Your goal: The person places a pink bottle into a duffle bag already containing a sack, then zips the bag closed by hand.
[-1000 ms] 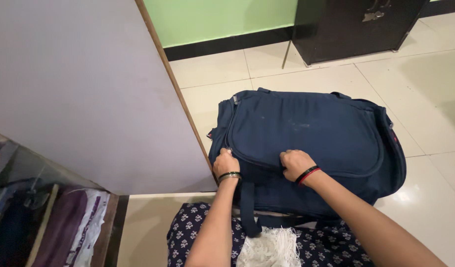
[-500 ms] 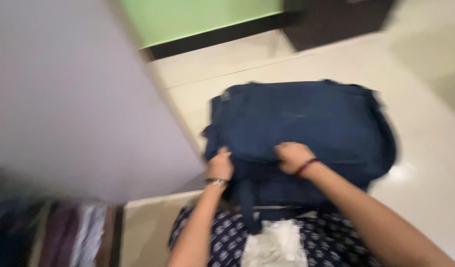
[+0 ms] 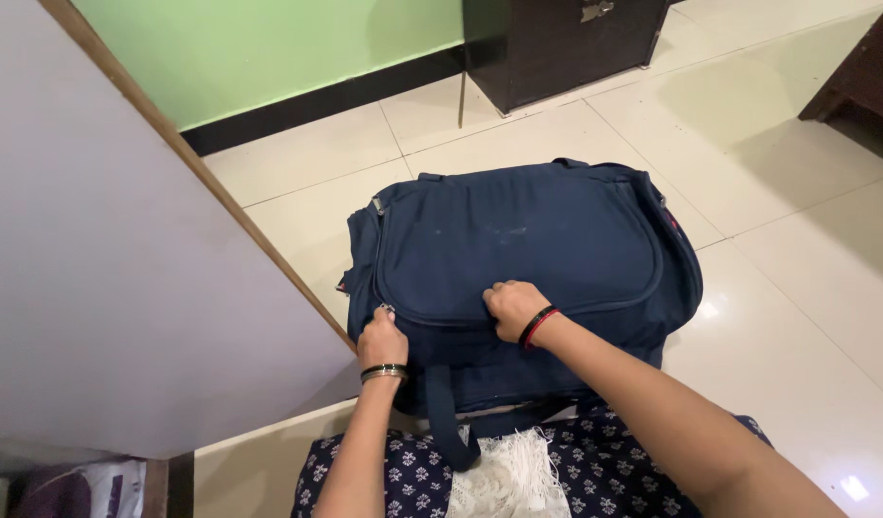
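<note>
A dark blue fabric travel bag [image 3: 528, 240] lies on the tiled floor in front of me. My left hand [image 3: 381, 338] pinches the zipper pull at the bag's near left corner. My right hand [image 3: 512, 307] presses down with closed fingers on the front edge of the bag's flap, beside the zipper line. A blue strap [image 3: 441, 422] hangs from the bag's near side toward my lap, which is covered by dark patterned cloth and a white fringed cloth [image 3: 504, 480].
An open grey cupboard door [image 3: 125, 288] with a wooden edge stands close on the left, touching the bag's left side. A dark cabinet [image 3: 557, 43] stands against the green wall at the back. Dark wooden furniture [image 3: 859, 86] shows at the far right.
The view has swung to the right and steadied after a blur. Both hands stay on the bag's front zipper edge, left hand still at the corner pull.
</note>
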